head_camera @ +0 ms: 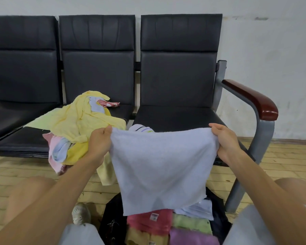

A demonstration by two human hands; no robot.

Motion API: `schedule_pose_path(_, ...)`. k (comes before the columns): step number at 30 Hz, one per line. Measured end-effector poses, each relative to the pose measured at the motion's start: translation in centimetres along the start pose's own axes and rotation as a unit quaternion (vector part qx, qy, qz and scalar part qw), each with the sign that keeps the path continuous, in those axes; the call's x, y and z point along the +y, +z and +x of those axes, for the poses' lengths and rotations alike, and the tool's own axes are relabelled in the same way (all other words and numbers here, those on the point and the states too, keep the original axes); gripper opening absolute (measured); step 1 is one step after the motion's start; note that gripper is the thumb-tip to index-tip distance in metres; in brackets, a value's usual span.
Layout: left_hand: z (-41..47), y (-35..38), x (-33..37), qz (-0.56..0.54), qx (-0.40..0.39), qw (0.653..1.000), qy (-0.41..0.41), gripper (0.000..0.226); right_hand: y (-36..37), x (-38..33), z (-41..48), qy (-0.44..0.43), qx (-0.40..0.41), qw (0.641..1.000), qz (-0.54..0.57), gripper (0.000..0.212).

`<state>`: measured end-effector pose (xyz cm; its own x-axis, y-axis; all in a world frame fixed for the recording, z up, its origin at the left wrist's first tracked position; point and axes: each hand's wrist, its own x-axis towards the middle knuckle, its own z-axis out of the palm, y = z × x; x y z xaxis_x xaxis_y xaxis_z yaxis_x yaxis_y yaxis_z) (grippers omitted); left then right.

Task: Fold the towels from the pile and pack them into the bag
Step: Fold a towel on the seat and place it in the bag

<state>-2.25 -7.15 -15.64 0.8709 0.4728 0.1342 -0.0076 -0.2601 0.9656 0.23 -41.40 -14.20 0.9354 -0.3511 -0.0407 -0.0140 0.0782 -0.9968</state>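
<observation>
The step in hand looked to be the first fold of the pale lilac towel (161, 165), held up by its two top corners; to do it well, the corners would want bringing together edge to edge, with the cloth kept taut enough that the hem hung level, and the crease then smoothed flat before packing; the left hand (100, 142) pinched the left corner, thumb and fingers curled tight on the cloth, and the right hand (225, 140) gripped the right corner likewise, the two well apart; the towel hung in the air between them, in front of the black bench (175, 117) and above the open dark bag (111, 220) on the floor, its lower edge over the folded towels (150, 221) already packed there, whether touching them could not be told; it was plain soft terry, sagging a little along the top, faintly creased on the diagonal; the pile (81, 124) of unfolded towels, mostly yellow with pink and blue, lay on the bench to the left, spilling over its front edge
</observation>
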Motion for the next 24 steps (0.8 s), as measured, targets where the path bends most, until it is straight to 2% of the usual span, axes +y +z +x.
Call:
schedule_pose_path(2,0.4,-0.2,-0.2,0.003,0.016,1.000,0.001,0.037,-0.1,0.0,-0.1,-0.025,0.015,0.999,-0.030,0.025)
schedule_pose_path(5,0.8,-0.2,-0.5,-0.005,-0.002,1.000,-0.010,0.034,-0.3,0.0,-0.3,-0.043,0.019,0.998,-0.041,0.025)
schedule_pose_path(9,0.4,-0.1,0.5,-0.071,-0.028,0.997,-0.026,0.036,-0.6,-0.1,-0.3,-0.039,0.020,0.998,-0.036,0.023)
schedule_pose_path(14,-0.5,-0.4,2.1,-0.161,0.000,0.986,-0.045,0.017,-0.8,-0.2,-0.3,-0.037,0.012,0.999,-0.026,0.023)
schedule_pose_path(19,-1.0,-1.2,2.3,-0.211,-0.072,0.972,-0.069,0.019,-1.0,-0.4,-0.1,-0.029,0.008,0.999,-0.027,0.023)
schedule_pose_path(24,-0.9,-1.6,2.0,-0.194,-0.141,0.971,-0.024,0.025,-1.0,-0.4,-0.2,-0.044,0.010,0.998,-0.053,0.023)
